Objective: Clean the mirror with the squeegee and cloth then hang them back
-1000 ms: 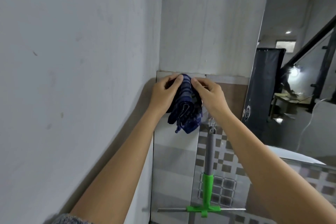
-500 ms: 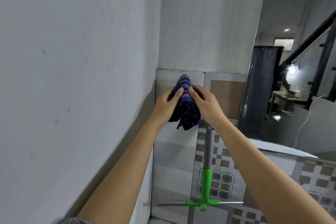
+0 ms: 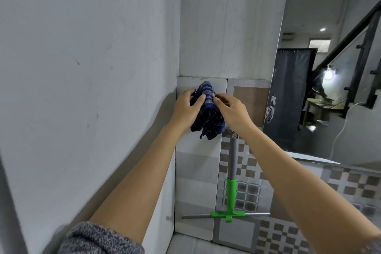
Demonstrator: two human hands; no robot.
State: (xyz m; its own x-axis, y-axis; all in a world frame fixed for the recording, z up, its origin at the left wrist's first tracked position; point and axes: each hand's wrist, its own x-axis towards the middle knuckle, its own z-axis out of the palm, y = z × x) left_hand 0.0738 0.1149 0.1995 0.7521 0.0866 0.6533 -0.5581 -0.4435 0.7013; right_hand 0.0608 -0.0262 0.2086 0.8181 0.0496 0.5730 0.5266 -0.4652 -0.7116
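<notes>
Cloth (image 3: 208,117) against wall (image 3: 198,163) (top of tiles), squeegee (image 3: 232,187) below-rt, mirror (image 3: 329,88) far rt

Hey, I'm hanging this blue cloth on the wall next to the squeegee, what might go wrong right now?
1. The cloth, bunched between your left hand and right hand, hides whatever it hangs on; if it has not caught, it may drop when you let go.
2. Your right hand is close above the top of the squeegee; a bump might knock it off the wall.

Dim, cool light; soft arm shadows; glare in mirror (image 3: 329,72) (edges warped).
</notes>
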